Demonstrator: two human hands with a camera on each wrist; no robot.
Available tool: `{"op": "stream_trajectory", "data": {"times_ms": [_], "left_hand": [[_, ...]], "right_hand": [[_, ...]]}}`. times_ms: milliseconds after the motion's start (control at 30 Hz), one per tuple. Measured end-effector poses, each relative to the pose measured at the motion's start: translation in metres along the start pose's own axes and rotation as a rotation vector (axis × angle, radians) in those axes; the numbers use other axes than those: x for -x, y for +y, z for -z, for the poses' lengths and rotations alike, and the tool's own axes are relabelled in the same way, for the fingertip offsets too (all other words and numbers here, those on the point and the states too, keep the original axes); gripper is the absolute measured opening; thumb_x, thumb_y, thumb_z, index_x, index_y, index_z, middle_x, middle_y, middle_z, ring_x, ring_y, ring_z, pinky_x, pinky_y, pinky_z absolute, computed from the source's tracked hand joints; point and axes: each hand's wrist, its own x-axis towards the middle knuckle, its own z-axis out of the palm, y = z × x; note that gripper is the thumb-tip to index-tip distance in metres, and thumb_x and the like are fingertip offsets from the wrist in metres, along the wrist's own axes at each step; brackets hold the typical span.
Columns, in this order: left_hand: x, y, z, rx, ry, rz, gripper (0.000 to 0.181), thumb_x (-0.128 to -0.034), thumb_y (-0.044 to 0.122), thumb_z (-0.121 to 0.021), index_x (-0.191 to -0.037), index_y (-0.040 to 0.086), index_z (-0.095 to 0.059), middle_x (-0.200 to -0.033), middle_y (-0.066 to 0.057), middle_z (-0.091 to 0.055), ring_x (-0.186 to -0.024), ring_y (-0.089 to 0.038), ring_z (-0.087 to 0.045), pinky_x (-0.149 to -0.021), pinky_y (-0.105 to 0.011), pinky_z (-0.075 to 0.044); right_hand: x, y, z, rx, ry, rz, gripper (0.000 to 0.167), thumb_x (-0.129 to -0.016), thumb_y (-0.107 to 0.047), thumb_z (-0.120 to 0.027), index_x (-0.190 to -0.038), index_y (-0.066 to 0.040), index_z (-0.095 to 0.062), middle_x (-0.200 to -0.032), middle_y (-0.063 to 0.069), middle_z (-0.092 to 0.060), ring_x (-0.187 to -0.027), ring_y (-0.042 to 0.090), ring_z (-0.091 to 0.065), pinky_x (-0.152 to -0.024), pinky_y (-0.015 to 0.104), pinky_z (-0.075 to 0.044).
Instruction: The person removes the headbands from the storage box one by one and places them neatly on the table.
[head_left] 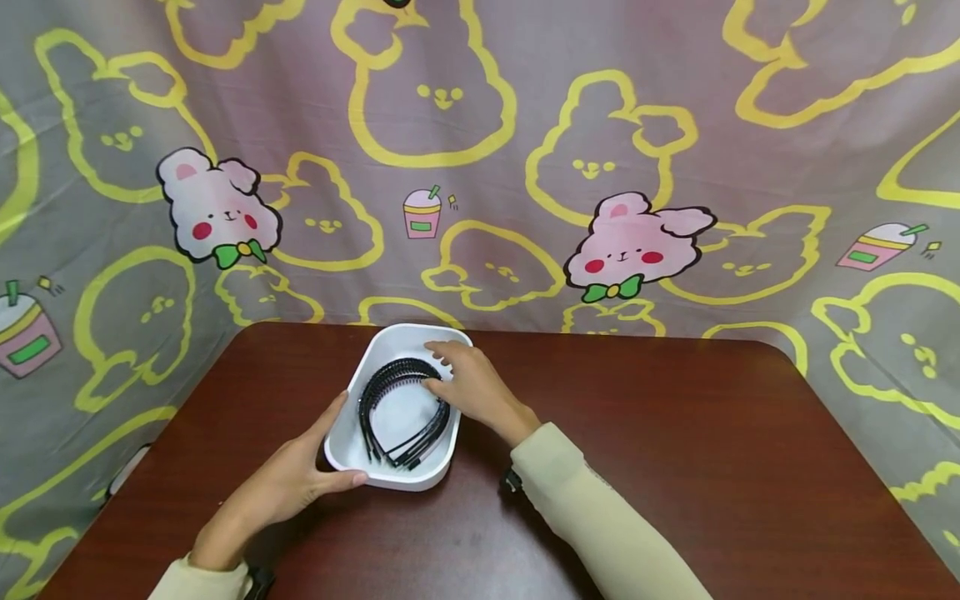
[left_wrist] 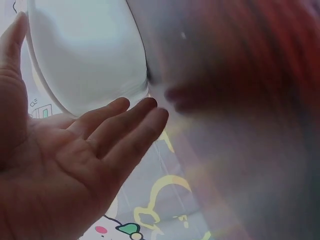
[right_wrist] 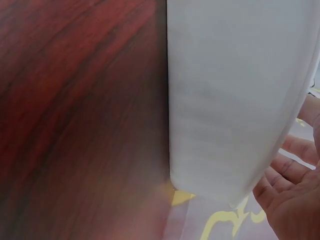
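Note:
A white tray (head_left: 345, 450) with rounded corners sits on the table and holds several black toothed headbands (head_left: 401, 367), nested together with their ends toward the near side. My left hand (head_left: 288, 475) rests against the tray's near left corner, its fingers fairly straight along the left wall and its thumb at the front. In the left wrist view the fingers (left_wrist: 132, 135) lie beside the white wall. Over the tray's right rim reaches my right hand (head_left: 476, 383), thumb above the headbands and fingers spread slightly bent; contact with them cannot be made out.
Under the tray is a dark reddish-brown wooden table (head_left: 675, 450). Behind and at both sides hangs a grey curtain (head_left: 495, 192) printed with yellow outlines and pink rabbits. Part of a white object (head_left: 127, 471) shows past the table's left edge.

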Motion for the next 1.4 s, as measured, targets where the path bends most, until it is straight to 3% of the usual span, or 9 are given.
{"op": "stream_trajectory", "data": {"times_ms": [400, 933, 1400], "left_hand": [[0.001, -0.001, 0.000, 0.009, 0.002, -0.027, 0.117, -0.0830, 0.044, -0.088, -0.168, 0.006, -0.017, -0.159, -0.028, -0.045, -0.134, -0.044, -0.056, -0.109, -0.062, -0.041], [0.002, -0.003, -0.003, -0.002, -0.002, -0.020, 0.118, -0.0838, 0.045, -0.087, -0.168, 0.007, -0.014, -0.159, -0.029, -0.044, -0.133, -0.044, -0.057, -0.110, -0.062, -0.042], [0.002, -0.001, -0.002, -0.007, -0.013, -0.014, 0.118, -0.0844, 0.046, -0.086, -0.169, 0.008, -0.014, -0.160, -0.027, -0.045, -0.134, -0.041, -0.057, -0.109, -0.060, -0.043]], "right_hand": [[-0.009, -0.003, -0.011, 0.062, 0.005, -0.030, 0.042, -0.089, -0.009, -0.079, -0.129, 0.000, -0.071, -0.108, 0.014, -0.075, -0.095, 0.027, -0.072, -0.081, 0.032, -0.056], [-0.012, -0.002, -0.019, 0.142, 0.047, -0.026, 0.026, -0.085, -0.003, -0.078, -0.111, 0.000, -0.079, -0.094, 0.014, -0.070, -0.088, 0.027, -0.067, -0.078, 0.037, -0.055], [-0.014, -0.004, -0.017, 0.142, 0.025, -0.052, 0.025, -0.086, 0.000, -0.075, -0.111, -0.002, -0.079, -0.095, 0.013, -0.069, -0.088, 0.026, -0.065, -0.076, 0.034, -0.053]]}}
